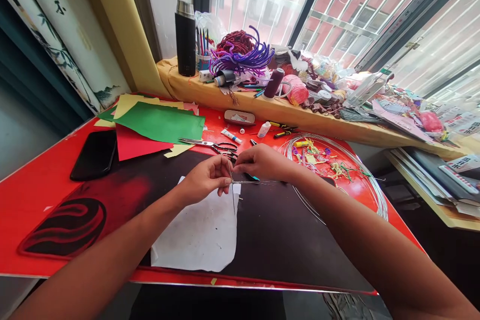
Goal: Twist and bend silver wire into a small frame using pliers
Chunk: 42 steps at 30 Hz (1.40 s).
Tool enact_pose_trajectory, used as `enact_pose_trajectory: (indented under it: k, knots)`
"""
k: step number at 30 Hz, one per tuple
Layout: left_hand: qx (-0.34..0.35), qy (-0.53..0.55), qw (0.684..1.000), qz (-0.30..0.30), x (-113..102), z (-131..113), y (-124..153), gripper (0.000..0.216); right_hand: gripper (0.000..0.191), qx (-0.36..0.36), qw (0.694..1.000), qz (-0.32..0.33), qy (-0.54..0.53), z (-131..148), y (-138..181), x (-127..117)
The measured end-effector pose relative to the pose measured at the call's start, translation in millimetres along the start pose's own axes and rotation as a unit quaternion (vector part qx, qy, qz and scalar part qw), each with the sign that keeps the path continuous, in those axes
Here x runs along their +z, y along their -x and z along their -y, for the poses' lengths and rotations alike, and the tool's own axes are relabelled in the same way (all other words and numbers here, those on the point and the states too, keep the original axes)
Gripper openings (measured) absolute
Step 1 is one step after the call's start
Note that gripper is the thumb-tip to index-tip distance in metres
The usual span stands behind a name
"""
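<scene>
My left hand (pixel 207 178) and my right hand (pixel 260 161) meet over the middle of the red table (pixel 33 195), both pinched closed on thin metal wire (pixel 258 182). One strand runs right from the fingers. Another hangs down over a white paper sheet (pixel 198 232) lying on the dark mat (pixel 277 230). A teal-tipped tool (pixel 254 177) shows just under my right hand; what grips it is hidden. Scissors (pixel 210 144) lie just beyond my hands.
A black phone (pixel 94 155) lies at left beside green paper (pixel 159 122) and red and yellow sheets. A wire coil (pixel 339 170) rings small scraps at right. The sill holds a black flask (pixel 185 37), purple cords (pixel 243 57), thread spools and clutter.
</scene>
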<state>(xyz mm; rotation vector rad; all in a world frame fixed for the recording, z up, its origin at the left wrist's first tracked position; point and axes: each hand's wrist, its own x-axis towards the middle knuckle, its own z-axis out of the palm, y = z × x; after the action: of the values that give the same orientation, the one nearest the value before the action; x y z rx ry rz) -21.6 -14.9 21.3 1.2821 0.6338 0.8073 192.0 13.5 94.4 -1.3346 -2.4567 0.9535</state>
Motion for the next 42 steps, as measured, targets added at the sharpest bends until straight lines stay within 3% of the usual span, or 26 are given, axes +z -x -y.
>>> enact_pose_trajectory:
  k: [6, 11, 16, 21, 26, 32, 37, 42]
  knots:
    - [0.035, 0.050, 0.998, 0.000, 4.0, -9.2, 2.0, 0.030, 0.032, 0.033, 0.978, 0.049, -0.200, -20.1, 0.4, 14.4]
    - [0.049, 0.025, 0.995, -0.089, -1.1, -12.8, -0.3, 0.031, 0.037, 0.055, 0.946, -0.058, -0.315, -28.9, 2.1, 53.7]
    - [0.058, -0.053, 0.985, -0.156, -8.9, -6.7, -5.0, 0.024, 0.030, 0.031, 0.962, -0.140, -0.233, -23.5, 1.6, 88.5]
    - [0.058, -0.138, 0.970, -0.193, -14.4, 3.7, -8.3, 0.019, 0.022, 0.025, 0.976, -0.195, -0.091, -11.8, 2.6, 98.2]
    - [0.062, -0.224, 0.950, -0.208, -18.0, 6.6, -9.2, 0.014, 0.025, 0.013, 0.984, -0.148, 0.094, 5.3, 5.0, 89.1]
    - [0.060, -0.242, 0.947, -0.203, -23.5, 4.7, -12.3, 0.015, 0.030, 0.006, 0.963, -0.069, 0.259, 22.8, 2.1, 68.8]
    - [0.043, -0.211, 0.961, -0.173, -25.2, 3.3, -13.7, 0.016, 0.031, -0.008, 0.949, -0.014, 0.314, 32.1, -3.4, 39.7]
    - [0.040, -0.134, 0.979, -0.147, -23.8, 4.8, -15.8, 0.019, 0.029, -0.029, 0.946, -0.019, 0.323, 32.5, -16.0, 18.7]
